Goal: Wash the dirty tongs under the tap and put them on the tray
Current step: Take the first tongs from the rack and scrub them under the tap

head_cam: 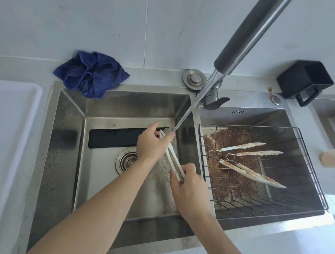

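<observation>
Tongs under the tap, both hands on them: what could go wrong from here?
1. The water stream lands at the far tip of the tongs, beside the left hand; grime near the right hand may go unrinsed.
2. Wet tongs could slip and fall into the sink near the drain.
3. The white tray sits far left, so carrying the tongs over may drip on the counter. Two dirty pairs remain in the wire rack.
</observation>
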